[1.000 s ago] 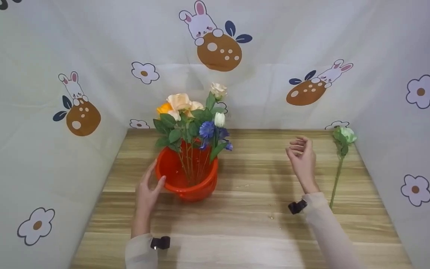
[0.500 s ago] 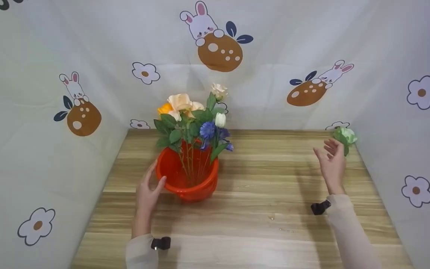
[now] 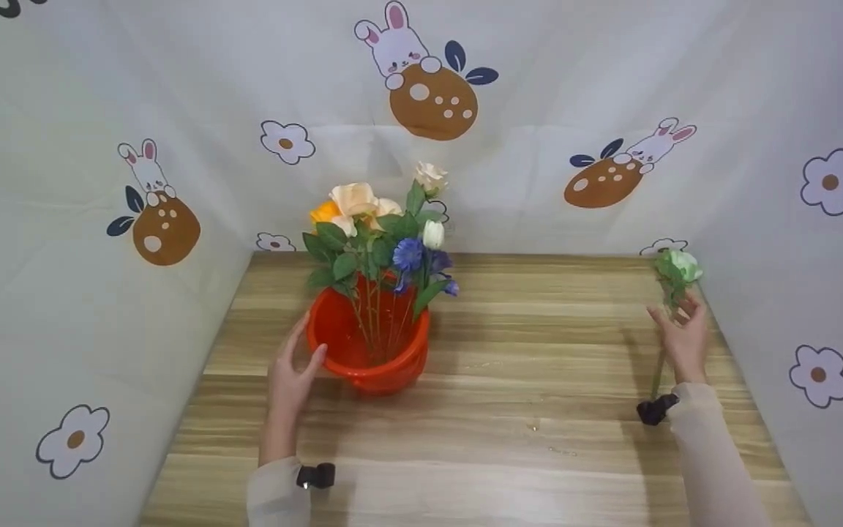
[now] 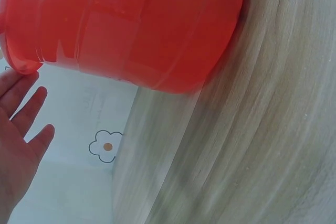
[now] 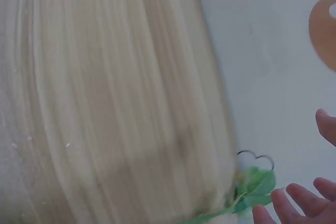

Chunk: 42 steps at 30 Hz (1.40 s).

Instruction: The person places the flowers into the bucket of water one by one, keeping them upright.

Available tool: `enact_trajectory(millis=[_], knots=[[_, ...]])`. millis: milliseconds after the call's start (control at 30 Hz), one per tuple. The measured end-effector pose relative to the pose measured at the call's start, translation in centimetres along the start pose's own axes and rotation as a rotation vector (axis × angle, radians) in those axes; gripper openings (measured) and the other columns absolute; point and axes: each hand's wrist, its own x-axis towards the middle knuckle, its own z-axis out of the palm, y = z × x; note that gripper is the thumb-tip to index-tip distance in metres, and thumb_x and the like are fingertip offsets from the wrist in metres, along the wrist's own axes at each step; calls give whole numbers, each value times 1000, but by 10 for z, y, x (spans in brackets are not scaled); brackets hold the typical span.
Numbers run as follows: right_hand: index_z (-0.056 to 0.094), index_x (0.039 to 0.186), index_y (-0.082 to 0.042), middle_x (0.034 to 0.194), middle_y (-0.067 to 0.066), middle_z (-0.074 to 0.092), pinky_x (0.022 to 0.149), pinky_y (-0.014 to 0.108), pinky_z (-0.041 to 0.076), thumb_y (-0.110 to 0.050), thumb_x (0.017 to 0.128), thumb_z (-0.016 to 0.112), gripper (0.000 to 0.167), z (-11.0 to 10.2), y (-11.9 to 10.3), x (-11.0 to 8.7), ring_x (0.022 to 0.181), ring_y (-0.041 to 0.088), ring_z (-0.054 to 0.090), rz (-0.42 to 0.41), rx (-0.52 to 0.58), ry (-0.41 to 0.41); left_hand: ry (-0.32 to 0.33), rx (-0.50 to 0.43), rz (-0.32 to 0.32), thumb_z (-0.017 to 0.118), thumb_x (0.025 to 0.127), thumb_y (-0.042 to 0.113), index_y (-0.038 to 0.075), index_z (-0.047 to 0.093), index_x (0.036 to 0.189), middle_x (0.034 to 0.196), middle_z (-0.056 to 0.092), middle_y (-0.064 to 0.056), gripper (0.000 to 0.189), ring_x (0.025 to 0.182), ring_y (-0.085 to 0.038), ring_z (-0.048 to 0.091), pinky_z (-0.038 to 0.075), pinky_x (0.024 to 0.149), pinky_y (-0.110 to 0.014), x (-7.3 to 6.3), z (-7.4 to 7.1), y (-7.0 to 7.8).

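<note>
An orange-red bucket (image 3: 385, 377) stands left of the middle with several artificial flowers upright in it: peach roses (image 3: 353, 199), blue flowers (image 3: 408, 254) and a white tulip (image 3: 433, 235). My left hand (image 3: 291, 388) touches the bucket's left rim with extended fingers, as the left wrist view also shows. On the right, a pale green flower (image 3: 683, 266) lies on the table along its stem. My right hand (image 3: 685, 340) is at that stem just below the leaves, thumb and fingers apart. The stem passes partly behind the hand. In the right wrist view the fingers (image 5: 283, 205) look loosely spread near the leaves (image 5: 260, 184).
The wooden table (image 3: 509, 468) has a few small wet-looking spots (image 3: 533, 427) near its middle. A pale cloth printed with rabbits (image 3: 432, 99) and daisies encloses the table at the back and both sides.
My right hand has moved right across the table to the green flower's stem. My left hand and the bucket have stayed where they were.
</note>
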Motion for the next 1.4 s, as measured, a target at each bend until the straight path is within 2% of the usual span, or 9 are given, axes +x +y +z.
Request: enact_trajectory(millis=[233,400,533,667,800,900,1100,1233,1400], knots=[[11,160,-9,163,21,23,116,45,36,-35,96,64,87,-9,24,12,147,38,32,111,35,-69,-3,9,-4,70,92,19,12,50,147,152,50,-12,58,142,-31,44,30,121,-53,-1,1,0],[3,161,-11,156,18,34,97,22,48,-34,94,67,95,-15,37,19,126,19,51,217,63,-92,7,-2,29,71,92,17,11,51,146,151,51,-15,58,141,-32,45,31,121,-55,0,1,1],[16,158,-3,125,3,55,74,9,50,-20,91,72,89,-19,42,25,89,-3,54,229,67,-94,8,0,32,70,92,18,11,51,146,151,51,-14,57,141,-32,45,31,121,-54,1,0,3],[34,149,8,95,-8,57,66,12,53,-12,88,73,74,-19,47,32,73,-6,54,181,-44,-118,2,1,26,69,93,17,10,51,146,151,50,-13,57,142,-31,45,31,121,-53,0,-1,3],[45,142,8,106,7,62,60,15,52,-10,88,72,63,-18,49,39,72,0,54,174,-197,-125,-3,3,13,69,93,18,10,50,146,152,50,-13,57,142,-31,44,30,121,-53,-1,0,3],[47,141,8,111,11,62,60,17,53,-10,88,70,60,-18,46,41,74,2,55,186,-212,-133,0,4,4,69,93,18,10,50,147,152,50,-13,57,142,-31,44,30,121,-53,-1,0,3],[47,138,12,79,-11,62,66,18,58,-5,90,69,56,-20,44,33,69,-1,63,239,22,-159,-7,2,1,69,93,19,10,49,147,152,49,-13,58,143,-31,43,30,122,-52,0,0,2],[45,137,13,79,-8,64,74,19,60,1,91,66,52,-19,40,26,72,2,69,283,235,-189,2,4,12,69,93,18,10,50,147,152,50,-13,58,142,-31,44,31,121,-52,0,1,1],[49,124,2,80,-9,64,78,19,60,4,92,63,35,-17,33,17,75,4,71,342,428,-228,15,4,40,70,92,17,11,51,146,150,52,-12,57,141,-31,46,31,121,-53,0,0,1]])
